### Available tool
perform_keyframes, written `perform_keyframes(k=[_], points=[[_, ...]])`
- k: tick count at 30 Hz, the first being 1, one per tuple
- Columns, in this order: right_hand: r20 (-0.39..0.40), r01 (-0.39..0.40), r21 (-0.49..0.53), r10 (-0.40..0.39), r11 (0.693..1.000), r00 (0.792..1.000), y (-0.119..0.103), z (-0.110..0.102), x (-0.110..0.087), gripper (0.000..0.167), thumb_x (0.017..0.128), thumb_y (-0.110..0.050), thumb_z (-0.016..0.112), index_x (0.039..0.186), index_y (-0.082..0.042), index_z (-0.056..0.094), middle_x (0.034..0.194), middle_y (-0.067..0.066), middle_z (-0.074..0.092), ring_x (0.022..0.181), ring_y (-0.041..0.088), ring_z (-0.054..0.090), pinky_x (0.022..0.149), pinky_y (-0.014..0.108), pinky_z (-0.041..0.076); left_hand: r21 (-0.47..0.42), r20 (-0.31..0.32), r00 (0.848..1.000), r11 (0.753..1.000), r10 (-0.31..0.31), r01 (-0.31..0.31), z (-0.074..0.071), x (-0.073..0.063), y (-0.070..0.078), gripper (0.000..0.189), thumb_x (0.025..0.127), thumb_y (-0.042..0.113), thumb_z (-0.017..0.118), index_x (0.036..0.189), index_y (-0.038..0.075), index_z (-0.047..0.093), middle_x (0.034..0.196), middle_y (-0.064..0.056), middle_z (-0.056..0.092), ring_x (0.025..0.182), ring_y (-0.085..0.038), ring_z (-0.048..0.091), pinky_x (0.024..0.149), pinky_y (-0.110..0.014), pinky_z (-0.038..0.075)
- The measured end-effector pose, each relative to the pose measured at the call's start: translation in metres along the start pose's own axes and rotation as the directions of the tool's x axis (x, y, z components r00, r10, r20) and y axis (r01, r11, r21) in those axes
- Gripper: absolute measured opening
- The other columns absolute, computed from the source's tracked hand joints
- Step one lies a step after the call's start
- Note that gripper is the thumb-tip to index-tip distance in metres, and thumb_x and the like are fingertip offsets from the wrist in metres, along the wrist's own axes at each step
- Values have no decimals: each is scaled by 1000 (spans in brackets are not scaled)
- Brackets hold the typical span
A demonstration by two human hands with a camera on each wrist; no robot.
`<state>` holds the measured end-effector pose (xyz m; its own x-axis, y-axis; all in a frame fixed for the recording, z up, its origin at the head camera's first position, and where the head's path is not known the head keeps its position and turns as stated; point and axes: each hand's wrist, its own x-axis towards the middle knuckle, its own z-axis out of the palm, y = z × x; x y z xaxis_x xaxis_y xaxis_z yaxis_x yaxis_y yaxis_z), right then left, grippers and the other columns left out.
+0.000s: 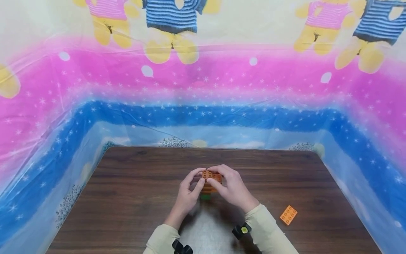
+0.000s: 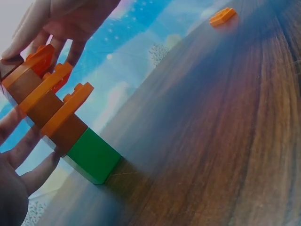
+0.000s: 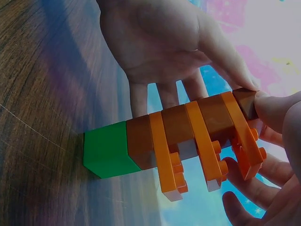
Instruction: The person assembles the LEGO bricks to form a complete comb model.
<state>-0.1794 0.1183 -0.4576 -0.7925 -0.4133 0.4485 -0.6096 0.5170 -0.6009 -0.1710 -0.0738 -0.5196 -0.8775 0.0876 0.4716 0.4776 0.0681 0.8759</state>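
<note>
A tower of toy building bricks [image 1: 210, 188] stands upright on the table, between both hands. Its base is a green brick [image 3: 107, 149]; above it, brown bricks [image 2: 66, 134] alternate with orange plates [image 2: 56, 87] that jut out to one side. A brown brick [image 3: 245, 102] tops the stack. My left hand [image 1: 187, 194] holds the tower from the left, thumb at the top brick and fingers along the side. My right hand [image 1: 235, 188] grips the top from the right, its thumb against the top brick. Fingers partly hide the upper bricks in the head view.
A loose orange plate with studs [image 1: 288, 215] lies on the brown wooden table [image 1: 133, 197], right of the right forearm. A printed cloth [image 1: 203, 77] with bears hangs behind and around the table. Each wrist carries a small black camera.
</note>
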Motion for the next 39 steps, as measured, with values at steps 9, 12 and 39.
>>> perform_keyframes(k=[9,12,39], points=[[-1,-13,46,13,999,1000,3,2,1,27,98,-23,77,123,-14,71,113,-2,70,101,11,69,83,38,61,5,-14,1000,1000,14,-14,2,-1,-1,34,106,9,61,139,17,63,123,-9,69,115,-33,69,93,-55,56],[2,-18,57,18,998,1000,3,2,1,28,98,-24,77,124,-15,71,114,-2,69,102,12,69,84,38,61,-5,-22,1000,1000,16,-16,2,0,-2,34,105,7,61,138,16,64,122,-10,69,114,-35,68,93,-56,56],[1,-1,-24,1,1000,1000,4,3,-5,34,101,-26,74,133,-14,69,119,1,71,105,14,68,84,42,61,37,-22,1000,999,-12,13,2,-3,0,34,106,13,62,140,20,64,120,-5,65,114,-39,67,92,-48,58]])
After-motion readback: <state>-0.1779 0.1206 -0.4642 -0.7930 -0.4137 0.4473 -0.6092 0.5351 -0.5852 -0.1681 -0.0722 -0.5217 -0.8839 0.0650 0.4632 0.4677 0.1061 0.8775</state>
